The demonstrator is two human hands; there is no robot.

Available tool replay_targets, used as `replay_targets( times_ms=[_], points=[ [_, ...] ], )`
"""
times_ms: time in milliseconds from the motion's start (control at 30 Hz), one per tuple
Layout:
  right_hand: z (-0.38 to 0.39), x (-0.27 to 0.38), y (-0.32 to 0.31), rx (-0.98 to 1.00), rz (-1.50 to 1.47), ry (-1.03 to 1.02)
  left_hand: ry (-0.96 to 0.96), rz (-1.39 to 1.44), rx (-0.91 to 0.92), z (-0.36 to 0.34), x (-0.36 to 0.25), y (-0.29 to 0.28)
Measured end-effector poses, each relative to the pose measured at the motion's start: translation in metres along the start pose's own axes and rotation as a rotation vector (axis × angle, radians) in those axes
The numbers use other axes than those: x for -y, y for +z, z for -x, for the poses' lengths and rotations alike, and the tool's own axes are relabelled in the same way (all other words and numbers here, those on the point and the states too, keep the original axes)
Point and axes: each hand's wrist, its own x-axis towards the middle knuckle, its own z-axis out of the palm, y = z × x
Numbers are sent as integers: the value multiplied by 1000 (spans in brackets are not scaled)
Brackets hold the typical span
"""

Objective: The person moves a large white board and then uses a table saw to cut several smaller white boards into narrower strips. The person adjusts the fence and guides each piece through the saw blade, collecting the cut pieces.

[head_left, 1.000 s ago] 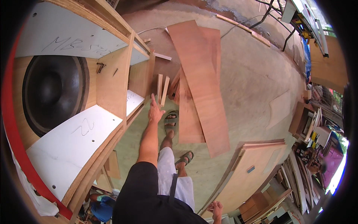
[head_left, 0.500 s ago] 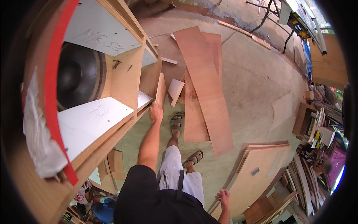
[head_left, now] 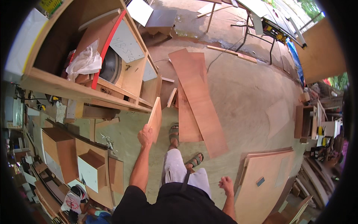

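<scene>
Your left hand (head_left: 145,135) grasps the wooden panel (head_left: 155,121) by its near end, presumably for control; your right hand (head_left: 226,184), loosely curled, holds nothing visible.

Black-legged table (head_left: 278,16) upper right; blue sheet (head_left: 295,59) near it, probably tarp; co-worker (head_left: 72,201) in white shirt, lower left.
</scene>
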Motion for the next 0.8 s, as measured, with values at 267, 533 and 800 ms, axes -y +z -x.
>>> replay_targets(
  times_ms=[267, 533, 800],
  points=[
    [23, 101, 43, 622, -210, -142, 515, 356, -45, 100, -122, -166],
    [110, 137, 72, 336, -971, -207, 1236, 403, 29, 274, -202, -154],
    [39, 29, 34, 252, -1170, -175, 979, 590, 657, 291, -173, -97]
  ],
)
